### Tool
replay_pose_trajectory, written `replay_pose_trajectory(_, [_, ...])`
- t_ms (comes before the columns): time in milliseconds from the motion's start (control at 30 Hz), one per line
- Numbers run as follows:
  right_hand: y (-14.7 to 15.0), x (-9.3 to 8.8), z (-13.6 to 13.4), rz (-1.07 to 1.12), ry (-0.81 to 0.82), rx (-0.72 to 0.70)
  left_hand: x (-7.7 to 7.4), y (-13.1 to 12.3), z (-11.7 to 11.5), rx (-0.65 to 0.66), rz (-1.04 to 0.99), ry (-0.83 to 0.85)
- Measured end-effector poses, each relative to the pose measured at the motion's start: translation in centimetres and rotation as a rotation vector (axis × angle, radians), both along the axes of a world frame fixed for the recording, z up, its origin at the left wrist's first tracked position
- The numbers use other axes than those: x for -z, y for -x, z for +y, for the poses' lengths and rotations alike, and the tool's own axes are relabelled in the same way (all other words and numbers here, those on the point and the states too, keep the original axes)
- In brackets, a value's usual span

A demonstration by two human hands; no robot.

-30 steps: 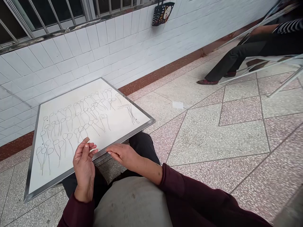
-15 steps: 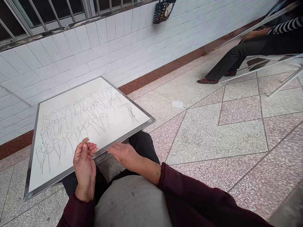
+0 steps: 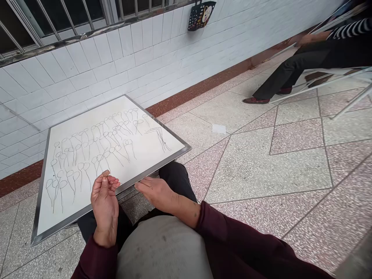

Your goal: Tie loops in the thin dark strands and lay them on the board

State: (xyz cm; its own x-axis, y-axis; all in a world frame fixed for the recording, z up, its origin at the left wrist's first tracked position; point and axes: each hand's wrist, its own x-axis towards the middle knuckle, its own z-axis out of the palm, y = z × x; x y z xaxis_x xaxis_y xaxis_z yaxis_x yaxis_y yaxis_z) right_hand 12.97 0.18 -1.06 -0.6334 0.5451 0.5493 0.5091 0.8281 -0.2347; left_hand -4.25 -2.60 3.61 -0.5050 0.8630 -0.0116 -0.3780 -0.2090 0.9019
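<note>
A white tabletop with a metal rim stands over my knees. Rows of thin wire loops with long tails lie on it, and a small bunch of straighter wires rests near its right corner. My left hand is raised over the table's front edge, palm towards me, thumb and curled fingers pinched together. My right hand lies just below the front rim, its fingers pressed together and pointing at the left hand. Whatever either hand holds is too fine to see.
A white tiled wall with a barred window runs behind the table, and a small dark bag hangs on it. At the upper right another person's legs stretch from a metal chair. A paper scrap lies on the terrazzo floor.
My left fingers have curled in closer to the thumb. My right hand has shifted slightly right along the table edge. The wires on the table have not moved.
</note>
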Motion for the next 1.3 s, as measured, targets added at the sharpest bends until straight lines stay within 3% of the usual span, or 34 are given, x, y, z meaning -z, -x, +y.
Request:
replay_pose_trajectory(167, [-2.4, 0.4, 0.2, -0.011, 0.065, -0.130, -0.3, 1.0, 0.1, 0.057, -0.065, -0.050])
replay_pose_trajectory(233, [-3.1, 0.2, 0.4, 0.099, 0.175, -0.132, -0.4, 1.4, 0.2, 0.092, -0.114, -0.078])
replay_pose_trajectory(300, [-3.2, -0.4, 0.7, 0.268, 0.339, -0.103, -0.4, 1.5, 0.3, 0.207, -0.211, -0.086])
replay_pose_trajectory(433, [-1.0, -2.9, 2.3, 0.530, 0.638, -0.136, 0.1, 0.0, 0.0, 0.481, -0.476, -0.054])
replay_pose_trajectory(567, [1.6, -5.1, 4.7, 0.603, 0.702, -0.243, 0.6, -1.3, -0.5, 0.642, -0.635, 0.006])
replay_pose_trajectory(667, [2.7, -5.8, 5.7, 0.568, 0.736, -0.351, 0.9, -1.5, -0.7, 0.707, -0.641, 0.031])
replay_pose_trajectory(800, [3.2, -5.8, 5.8, 0.526, 0.919, -0.514, 1.2, -1.1, -0.5, 0.690, -0.621, 0.040])
replay_pose_trajectory(867, [3.1, -5.8, 5.9, 0.516, 0.903, -0.478, 1.5, -1.0, -0.3, 0.709, -0.601, 0.064])
replay_pose_trajectory(1000, [2.7, -5.8, 6.7, 0.452, 0.664, -0.303, 2.1, -0.7, -0.3, 0.784, -0.460, 0.119])
replay_pose_trajectory(1300, [2.4, -3.6, 7.5, 0.370, 0.532, -0.215, 2.3, 0.0, -0.6, 0.776, 0.048, 0.248])
